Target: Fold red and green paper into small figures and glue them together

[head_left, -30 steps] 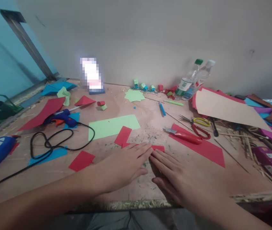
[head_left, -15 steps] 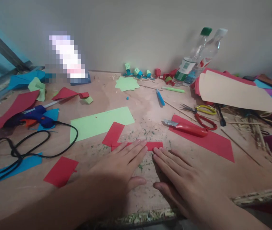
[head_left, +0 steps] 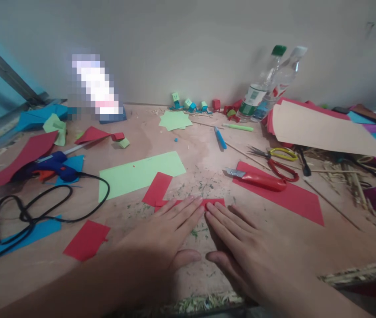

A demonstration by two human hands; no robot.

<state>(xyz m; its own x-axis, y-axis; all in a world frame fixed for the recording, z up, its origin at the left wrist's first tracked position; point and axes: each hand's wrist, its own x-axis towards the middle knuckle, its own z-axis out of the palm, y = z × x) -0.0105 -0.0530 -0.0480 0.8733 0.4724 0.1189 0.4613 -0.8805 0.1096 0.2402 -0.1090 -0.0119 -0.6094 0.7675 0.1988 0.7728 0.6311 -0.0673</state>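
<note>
Both hands lie flat and open on the counter, gripping nothing. The left hand and the right hand press their fingertips on a red paper strip at 12 o'clock from them, probably to flatten it.

My worn wooden table, flecked with green scraps, carries a green paper sheet, red paper pieces, a blue glue gun with its black cord, a red utility knife, scissors and two bottles.
</note>
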